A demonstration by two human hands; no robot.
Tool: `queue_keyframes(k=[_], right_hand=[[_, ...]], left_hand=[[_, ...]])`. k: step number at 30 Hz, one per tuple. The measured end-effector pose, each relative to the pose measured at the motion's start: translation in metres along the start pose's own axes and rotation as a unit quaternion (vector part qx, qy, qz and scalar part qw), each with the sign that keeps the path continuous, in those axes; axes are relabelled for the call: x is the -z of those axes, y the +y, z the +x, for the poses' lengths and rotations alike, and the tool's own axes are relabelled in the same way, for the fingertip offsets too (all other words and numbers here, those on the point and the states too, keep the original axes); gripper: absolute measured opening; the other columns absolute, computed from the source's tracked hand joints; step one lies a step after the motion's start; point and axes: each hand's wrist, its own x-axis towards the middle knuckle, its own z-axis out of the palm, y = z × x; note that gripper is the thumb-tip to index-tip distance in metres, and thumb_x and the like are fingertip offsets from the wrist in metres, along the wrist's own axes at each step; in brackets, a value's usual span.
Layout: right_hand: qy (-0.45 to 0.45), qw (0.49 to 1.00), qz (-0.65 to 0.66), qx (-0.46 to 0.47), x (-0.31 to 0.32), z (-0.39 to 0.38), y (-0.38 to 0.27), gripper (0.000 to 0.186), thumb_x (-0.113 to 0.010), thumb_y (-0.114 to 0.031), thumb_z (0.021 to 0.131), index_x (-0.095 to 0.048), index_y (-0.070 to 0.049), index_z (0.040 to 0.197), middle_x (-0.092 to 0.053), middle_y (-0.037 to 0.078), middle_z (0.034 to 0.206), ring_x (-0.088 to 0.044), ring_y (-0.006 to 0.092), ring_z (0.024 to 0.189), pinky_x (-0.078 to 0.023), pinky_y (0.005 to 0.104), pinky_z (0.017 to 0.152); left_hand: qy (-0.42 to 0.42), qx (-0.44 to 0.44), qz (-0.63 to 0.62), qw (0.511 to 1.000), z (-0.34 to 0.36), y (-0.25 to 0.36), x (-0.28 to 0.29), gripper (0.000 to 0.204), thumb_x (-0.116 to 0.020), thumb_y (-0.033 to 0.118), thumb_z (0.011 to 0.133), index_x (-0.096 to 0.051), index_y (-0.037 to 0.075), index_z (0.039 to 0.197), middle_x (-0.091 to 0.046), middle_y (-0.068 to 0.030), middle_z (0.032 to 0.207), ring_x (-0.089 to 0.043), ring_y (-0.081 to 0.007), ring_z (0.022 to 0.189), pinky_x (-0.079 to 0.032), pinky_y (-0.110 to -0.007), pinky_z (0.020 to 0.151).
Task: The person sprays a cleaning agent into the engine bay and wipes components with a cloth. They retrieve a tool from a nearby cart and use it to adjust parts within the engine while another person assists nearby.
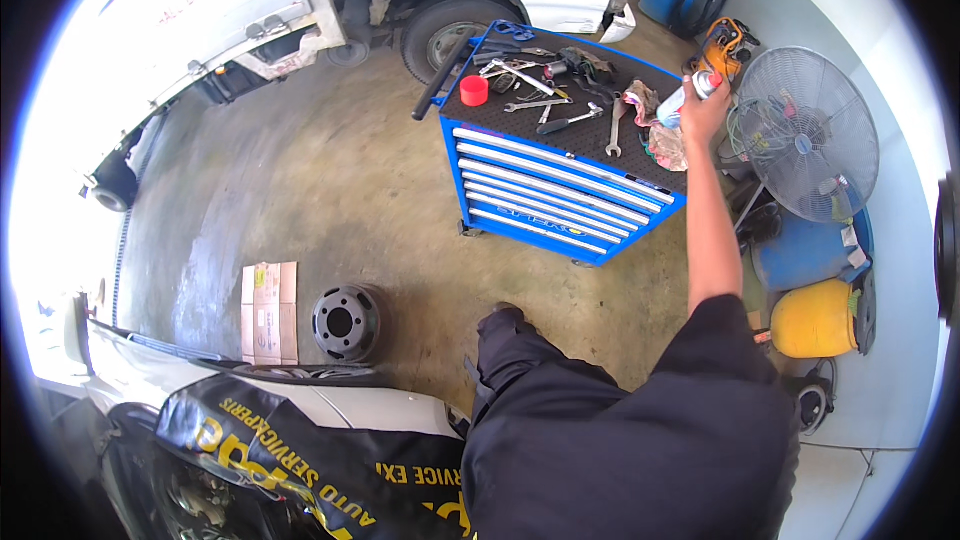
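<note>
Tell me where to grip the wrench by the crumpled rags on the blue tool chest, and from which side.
Take the wrench by mid-shank, probably from above on the drawer side of the tool chest: it lies flat, open end toward that edge, slim shank bare. Crumpled rags lie to its right, so that side looks tighter. The right hand holds a spray can.

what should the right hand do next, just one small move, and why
Probably lift the spray can clear of the crumpled rags on the tool cart: the right hand grips it, and the rags lie close beside it, so a sideways drag might catch them.
</note>
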Motion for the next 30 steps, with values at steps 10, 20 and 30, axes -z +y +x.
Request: queue_keyframes(k=[10,20,30], right_hand=[[-0.075,0.996,-0.055,0.004,-0.103,0.092,0.159,0.081,-0.088,-0.034,0.086,-0.047,-0.001,0.147,-0.056,0.03,0.138,-0.054,0.0495,0.13,-0.044,0.0547,0.11],[-0.084,0.995,-0.033,0.041,-0.108,0.097,0.158,0.09,-0.09,-0.022,0.082,-0.042,-0.004,0.155,-0.054,0.026,0.143,-0.049,0.0445,0.137,-0.042,0.0521,0.115],[-0.002,0.982,-0.14,0.129,-0.096,0.098,0.117,0.088,-0.088,-0.033,0.085,-0.041,-0.009,0.156,-0.049,0.025,0.148,-0.05,0.0458,0.136,-0.042,0.0542,0.112]], left_hand=[[0.004,-0.01,-0.003,1.0,-0.047,0.087,-0.058,0.053,-0.062,0.008,0.087,-0.059,-0.003,0.139,-0.066,-0.0205,0.132,-0.067,-0.0322,0.115,-0.054,-0.042,0.101],[-0.004,0.007,0.022,1.0,-0.095,0.152,-0.095,0.052,-0.062,0.01,0.089,-0.06,-0.002,0.139,-0.066,-0.0198,0.132,-0.067,-0.0323,0.115,-0.054,-0.042,0.101],[-0.012,0.012,0.027,0.999,-0.119,0.192,-0.121,0.051,-0.062,0.011,0.09,-0.06,-0.001,0.139,-0.067,-0.0191,0.132,-0.067,-0.0324,0.115,-0.054,-0.042,0.1]])
